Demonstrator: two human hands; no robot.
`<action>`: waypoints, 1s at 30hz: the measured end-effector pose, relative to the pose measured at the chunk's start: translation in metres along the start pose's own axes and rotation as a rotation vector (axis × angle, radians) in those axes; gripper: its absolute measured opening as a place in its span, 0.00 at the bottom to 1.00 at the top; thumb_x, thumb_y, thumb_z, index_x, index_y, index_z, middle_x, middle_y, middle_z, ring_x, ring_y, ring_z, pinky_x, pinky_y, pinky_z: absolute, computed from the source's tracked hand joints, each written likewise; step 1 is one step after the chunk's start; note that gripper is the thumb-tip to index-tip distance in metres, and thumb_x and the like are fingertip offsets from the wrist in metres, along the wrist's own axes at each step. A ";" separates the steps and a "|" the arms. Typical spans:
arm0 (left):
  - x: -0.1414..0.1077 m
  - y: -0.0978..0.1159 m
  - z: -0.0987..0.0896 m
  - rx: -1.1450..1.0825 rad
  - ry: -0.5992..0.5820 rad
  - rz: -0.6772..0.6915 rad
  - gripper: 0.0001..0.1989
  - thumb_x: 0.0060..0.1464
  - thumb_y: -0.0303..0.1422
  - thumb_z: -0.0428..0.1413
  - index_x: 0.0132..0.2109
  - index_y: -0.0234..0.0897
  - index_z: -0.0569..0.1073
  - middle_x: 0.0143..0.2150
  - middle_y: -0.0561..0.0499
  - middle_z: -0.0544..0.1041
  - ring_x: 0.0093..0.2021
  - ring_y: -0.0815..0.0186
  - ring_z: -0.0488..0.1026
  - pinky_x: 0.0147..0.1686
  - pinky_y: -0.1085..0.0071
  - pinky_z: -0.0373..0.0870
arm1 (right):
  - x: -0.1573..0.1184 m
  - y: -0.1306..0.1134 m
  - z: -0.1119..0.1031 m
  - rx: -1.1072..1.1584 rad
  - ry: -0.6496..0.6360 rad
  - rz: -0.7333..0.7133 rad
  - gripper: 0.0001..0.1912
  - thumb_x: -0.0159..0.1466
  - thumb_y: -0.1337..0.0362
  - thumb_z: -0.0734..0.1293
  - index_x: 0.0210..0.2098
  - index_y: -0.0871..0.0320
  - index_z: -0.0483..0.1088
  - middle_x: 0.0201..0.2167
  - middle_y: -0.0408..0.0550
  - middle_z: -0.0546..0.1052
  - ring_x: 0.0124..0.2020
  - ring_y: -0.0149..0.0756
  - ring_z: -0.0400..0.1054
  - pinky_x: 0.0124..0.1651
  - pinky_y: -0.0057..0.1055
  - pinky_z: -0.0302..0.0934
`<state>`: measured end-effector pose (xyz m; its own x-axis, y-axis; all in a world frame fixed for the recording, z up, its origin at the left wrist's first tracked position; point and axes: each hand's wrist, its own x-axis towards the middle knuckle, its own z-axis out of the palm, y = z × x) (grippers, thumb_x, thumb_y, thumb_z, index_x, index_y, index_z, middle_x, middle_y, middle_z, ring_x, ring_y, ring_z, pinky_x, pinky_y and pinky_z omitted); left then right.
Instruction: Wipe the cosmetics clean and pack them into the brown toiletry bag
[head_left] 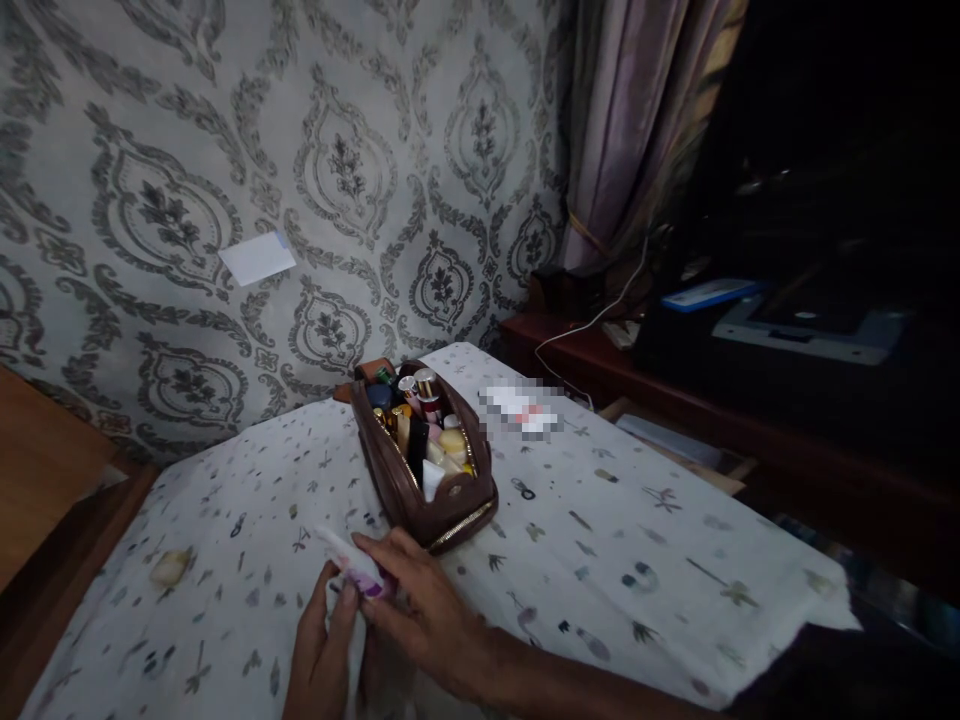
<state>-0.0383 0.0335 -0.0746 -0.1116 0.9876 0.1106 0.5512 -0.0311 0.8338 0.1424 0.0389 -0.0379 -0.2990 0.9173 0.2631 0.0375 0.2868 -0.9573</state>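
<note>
1. Patterned cloth (637, 520) – spread beneath the brown bag (394, 495).
2. Brown bag: unzipped, filled with small containers (426, 390).
3. Right hand (431, 610): just before the bag, thumb and fingers pinching a white-and-purple item (360, 572).
4. Left hand (326, 640): farther out from the bag, fingertips pinching the same item.
5. White-and-purple item – near the bag's front end, between both hands.

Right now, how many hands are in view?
2: the left hand at the lower left of the white-and-purple item, and the right hand to its right, both in front of the open brown bag. No others show.
</note>
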 end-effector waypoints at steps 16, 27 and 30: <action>0.069 0.115 -0.017 0.183 -0.155 0.571 0.12 0.66 0.38 0.47 0.48 0.39 0.72 0.40 0.47 0.75 0.41 0.62 0.74 0.40 0.71 0.72 | 0.017 -0.062 -0.101 0.328 0.091 0.043 0.17 0.60 0.57 0.72 0.46 0.56 0.72 0.37 0.45 0.73 0.30 0.29 0.64 0.29 0.26 0.58; 0.129 0.154 -0.015 0.833 -0.130 0.738 0.27 0.60 0.29 0.43 0.65 0.42 0.64 0.50 0.45 0.78 0.42 0.55 0.79 0.37 0.64 0.71 | 0.082 -0.083 -0.178 -0.082 0.368 -0.277 0.13 0.59 0.60 0.73 0.38 0.58 0.68 0.32 0.42 0.73 0.31 0.29 0.66 0.31 0.25 0.60; 0.140 0.164 -0.018 0.951 -0.201 0.730 0.28 0.58 0.28 0.44 0.66 0.40 0.64 0.52 0.42 0.79 0.41 0.52 0.80 0.35 0.62 0.72 | 0.108 -0.086 -0.193 -0.282 0.308 -0.362 0.11 0.60 0.62 0.72 0.38 0.60 0.71 0.31 0.42 0.73 0.31 0.28 0.65 0.33 0.25 0.58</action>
<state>0.0215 0.1639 0.0871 0.5620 0.7939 0.2319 0.8267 -0.5478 -0.1284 0.2912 0.1672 0.0957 -0.0492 0.7726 0.6330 0.2510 0.6230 -0.7409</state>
